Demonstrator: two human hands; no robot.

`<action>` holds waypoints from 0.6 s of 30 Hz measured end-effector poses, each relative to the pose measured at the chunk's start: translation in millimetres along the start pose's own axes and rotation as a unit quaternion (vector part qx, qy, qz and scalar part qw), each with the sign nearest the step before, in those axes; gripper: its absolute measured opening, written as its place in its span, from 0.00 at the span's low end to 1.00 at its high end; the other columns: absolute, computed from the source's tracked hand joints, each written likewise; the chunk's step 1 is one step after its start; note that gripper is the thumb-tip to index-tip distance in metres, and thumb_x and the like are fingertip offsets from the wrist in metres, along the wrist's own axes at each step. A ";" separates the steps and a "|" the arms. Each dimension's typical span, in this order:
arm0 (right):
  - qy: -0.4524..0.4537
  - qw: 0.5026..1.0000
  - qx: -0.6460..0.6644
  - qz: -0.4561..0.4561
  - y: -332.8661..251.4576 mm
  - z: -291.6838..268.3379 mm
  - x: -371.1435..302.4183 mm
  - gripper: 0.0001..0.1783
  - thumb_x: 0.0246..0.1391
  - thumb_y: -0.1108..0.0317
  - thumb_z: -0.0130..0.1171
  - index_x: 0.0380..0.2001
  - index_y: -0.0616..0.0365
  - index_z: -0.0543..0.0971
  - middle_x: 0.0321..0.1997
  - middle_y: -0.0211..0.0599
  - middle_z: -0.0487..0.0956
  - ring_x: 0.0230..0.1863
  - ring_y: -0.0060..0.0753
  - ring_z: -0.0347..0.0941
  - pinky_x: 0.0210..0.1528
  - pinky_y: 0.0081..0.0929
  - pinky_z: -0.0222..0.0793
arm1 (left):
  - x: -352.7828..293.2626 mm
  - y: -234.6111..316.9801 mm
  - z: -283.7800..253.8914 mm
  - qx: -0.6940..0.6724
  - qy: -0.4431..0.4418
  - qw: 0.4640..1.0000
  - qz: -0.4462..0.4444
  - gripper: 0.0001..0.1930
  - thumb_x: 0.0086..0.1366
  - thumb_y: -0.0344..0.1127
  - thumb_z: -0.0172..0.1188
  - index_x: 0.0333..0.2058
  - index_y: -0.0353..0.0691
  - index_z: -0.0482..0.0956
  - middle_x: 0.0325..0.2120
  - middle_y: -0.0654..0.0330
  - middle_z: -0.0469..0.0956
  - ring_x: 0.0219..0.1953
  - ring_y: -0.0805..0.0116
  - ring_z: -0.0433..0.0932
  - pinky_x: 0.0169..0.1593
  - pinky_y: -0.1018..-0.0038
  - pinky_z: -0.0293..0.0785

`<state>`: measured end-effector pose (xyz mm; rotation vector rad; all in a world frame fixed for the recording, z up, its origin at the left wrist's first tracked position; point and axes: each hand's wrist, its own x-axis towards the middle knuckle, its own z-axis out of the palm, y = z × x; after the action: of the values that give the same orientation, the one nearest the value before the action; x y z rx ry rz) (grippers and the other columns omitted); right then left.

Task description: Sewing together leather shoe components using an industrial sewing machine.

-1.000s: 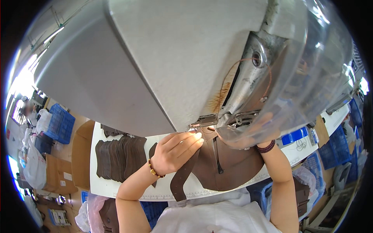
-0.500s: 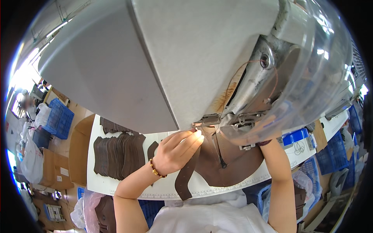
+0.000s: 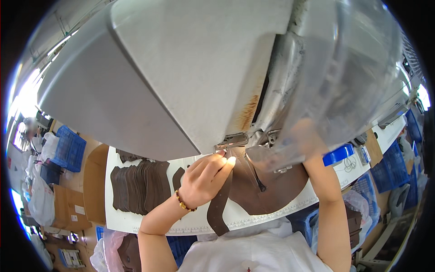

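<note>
Beneath the head of a large grey sewing machine [image 3: 181, 68] lies a brown leather-like panel [image 3: 281, 195] with rows of stitching and a dark zipper pull [image 3: 260, 185]. My left hand [image 3: 201, 179] is closed in a pinch by the metal presser parts [image 3: 232, 140], gripping the upper end of a curved brown strip [image 3: 217, 213] with small holes. The strip's lower end hangs over the table edge. Behind a clear plastic guard [image 3: 331, 109], my right hand [image 3: 308, 140] is raised on the machine's right side. Motion and the guard smear its fingers.
On the white table [image 3: 131, 222], a row of stacked brown pieces [image 3: 138, 186] stands to my left, beside a small curved piece [image 3: 178, 177]. A blue tray [image 3: 339, 155] sits at right. Crates, bags and cartons [image 3: 68, 208] surround the table.
My right hand has risen from beside the panel to behind the clear guard. My left hand keeps its pinch on the strip. The whole view has shifted slightly.
</note>
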<state>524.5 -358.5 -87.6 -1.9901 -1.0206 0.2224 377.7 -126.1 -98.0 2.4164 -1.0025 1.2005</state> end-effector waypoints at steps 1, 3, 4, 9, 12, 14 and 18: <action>-0.002 1.000 -0.003 0.003 -3.0 -1.7 1.2 0.38 0.38 0.59 0.70 0.55 0.58 0.70 0.58 0.48 0.70 0.61 0.48 0.67 0.56 0.42 0.68 | -0.6 0.9 0.7 0.004 0.002 1.000 0.003 0.17 0.44 0.24 0.64 0.37 0.33 0.81 0.30 0.58 0.74 0.33 0.65 0.80 0.36 0.72 0.81; -0.005 1.000 -0.010 0.005 -8.9 -5.6 2.7 0.38 0.38 0.59 0.70 0.55 0.58 0.70 0.57 0.49 0.70 0.61 0.48 0.67 0.56 0.42 0.68 | -1.4 0.7 1.0 0.015 -0.001 1.000 0.011 0.17 0.44 0.24 0.64 0.37 0.33 0.81 0.30 0.58 0.74 0.33 0.65 0.80 0.36 0.73 0.80; -0.006 1.000 -0.012 0.007 -11.5 -6.4 3.4 0.38 0.38 0.59 0.70 0.55 0.58 0.70 0.57 0.49 0.70 0.61 0.48 0.67 0.55 0.42 0.68 | -1.4 -0.2 0.8 0.013 -0.006 1.000 0.013 0.17 0.44 0.24 0.64 0.38 0.33 0.81 0.30 0.58 0.74 0.33 0.65 0.80 0.35 0.73 0.80; -0.017 0.999 -0.046 0.018 -31.0 -18.5 4.4 0.38 0.37 0.59 0.69 0.54 0.59 0.71 0.57 0.49 0.71 0.61 0.49 0.67 0.55 0.42 0.68 | 1.2 -6.1 -6.5 -0.008 -0.060 0.998 -0.018 0.19 0.46 0.25 0.63 0.41 0.32 0.80 0.32 0.59 0.74 0.32 0.66 0.79 0.34 0.74 0.79; -0.028 0.995 -0.090 0.029 -62.2 -27.2 -3.6 0.38 0.37 0.59 0.69 0.54 0.59 0.71 0.57 0.49 0.71 0.61 0.49 0.67 0.54 0.42 0.68 | 2.6 -2.5 -9.4 -0.011 -0.074 0.997 -0.025 0.20 0.47 0.25 0.62 0.43 0.32 0.79 0.33 0.58 0.74 0.32 0.65 0.79 0.34 0.73 0.79; -0.033 0.990 -0.130 0.048 -90.3 -30.3 -21.7 0.37 0.37 0.59 0.69 0.54 0.59 0.72 0.57 0.50 0.71 0.60 0.49 0.67 0.54 0.42 0.68 | 3.5 -1.6 -10.5 -0.020 -0.075 0.997 -0.027 0.21 0.48 0.25 0.62 0.44 0.31 0.78 0.35 0.57 0.74 0.33 0.64 0.79 0.36 0.72 0.79; -0.069 0.903 -0.418 -0.068 -127.2 22.8 -86.1 0.34 0.41 0.55 0.66 0.53 0.57 0.74 0.61 0.46 0.68 0.60 0.49 0.66 0.56 0.45 0.64 | 3.0 -2.2 -14.8 -0.046 -0.075 0.995 -0.035 0.22 0.48 0.26 0.62 0.45 0.31 0.78 0.36 0.55 0.75 0.36 0.60 0.80 0.39 0.70 0.79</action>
<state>384.0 -370.4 -22.6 -2.6682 -1.5105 -0.2006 371.7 -118.4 -86.3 2.4769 -0.9819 0.9389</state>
